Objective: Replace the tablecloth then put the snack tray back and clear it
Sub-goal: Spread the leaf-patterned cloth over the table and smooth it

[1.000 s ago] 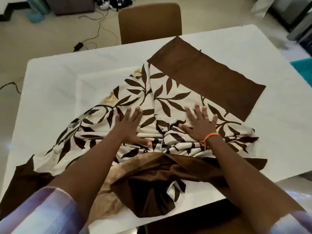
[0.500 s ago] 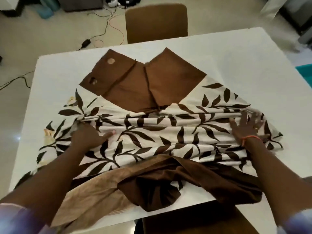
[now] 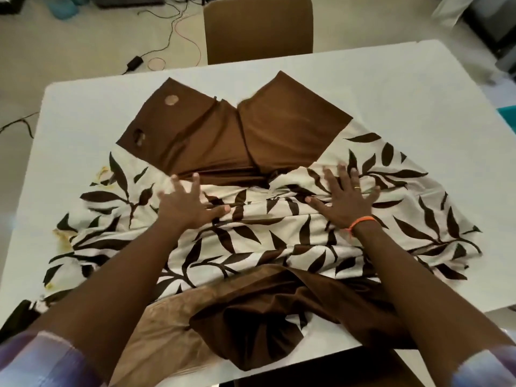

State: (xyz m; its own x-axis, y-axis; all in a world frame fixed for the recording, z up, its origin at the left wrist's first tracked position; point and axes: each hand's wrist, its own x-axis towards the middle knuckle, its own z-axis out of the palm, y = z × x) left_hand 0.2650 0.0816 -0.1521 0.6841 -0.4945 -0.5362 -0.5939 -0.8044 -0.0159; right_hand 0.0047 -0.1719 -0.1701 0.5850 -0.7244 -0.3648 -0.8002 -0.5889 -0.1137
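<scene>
A cream tablecloth with dark leaf print and brown borders (image 3: 279, 241) lies rumpled across the middle of the white table (image 3: 405, 88). Its far brown band (image 3: 251, 135) is folded into two flaps; a bunched brown part hangs over the near edge. My left hand (image 3: 187, 203) and my right hand (image 3: 343, 196) rest flat on the printed cloth near its centre, fingers spread, palms down, holding nothing. An orange band is on my right wrist. No snack tray is in view.
A brown chair (image 3: 258, 26) stands at the table's far side. Cables and a power adapter (image 3: 135, 62) lie on the floor at the far left. A teal object (image 3: 508, 115) shows at the right edge. Another brown seat (image 3: 321, 370) is below the near edge.
Both hands slid outward across the cloth, spreading it wide, then came back toward the centre and further up. The brown far band opened from one strip into two flaps.
</scene>
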